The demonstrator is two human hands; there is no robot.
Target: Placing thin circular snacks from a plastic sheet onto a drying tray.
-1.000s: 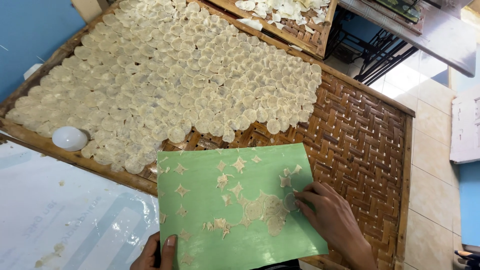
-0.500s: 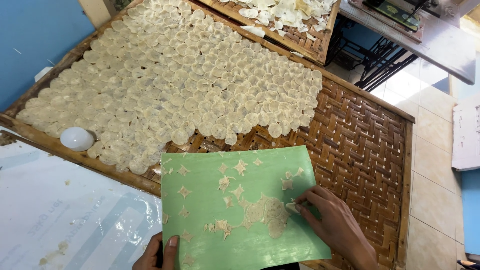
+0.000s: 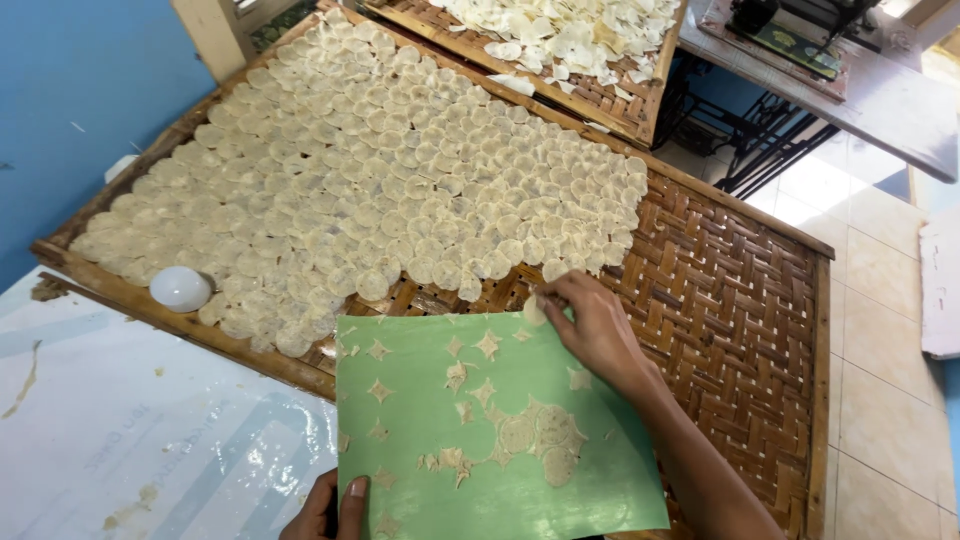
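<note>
A green sheet (image 3: pixel 500 440) lies over the near edge of a woven bamboo tray (image 3: pixel 740 280). Several pale dough rounds and star-shaped scraps stick to the sheet. My left hand (image 3: pixel 330 512) grips the sheet's near edge, thumb on top. My right hand (image 3: pixel 590 325) is at the sheet's far edge, fingers pinched on one thin round disc (image 3: pixel 535 310). Rows of overlapping pale discs (image 3: pixel 380 190) cover most of the tray, ending just beyond my right hand.
A small white round lid (image 3: pixel 180 288) rests on the tray's left frame. A white plastic-covered surface (image 3: pixel 140 430) lies at the near left. A second tray of loose pale pieces (image 3: pixel 560 40) stands behind. A grey table (image 3: pixel 850 70) and tiled floor (image 3: pixel 890 300) are at right.
My right hand has lifted a disc off the middle of the green sheet and moved it up to the sheet's far edge, toward the rows. My left hand stays put.
</note>
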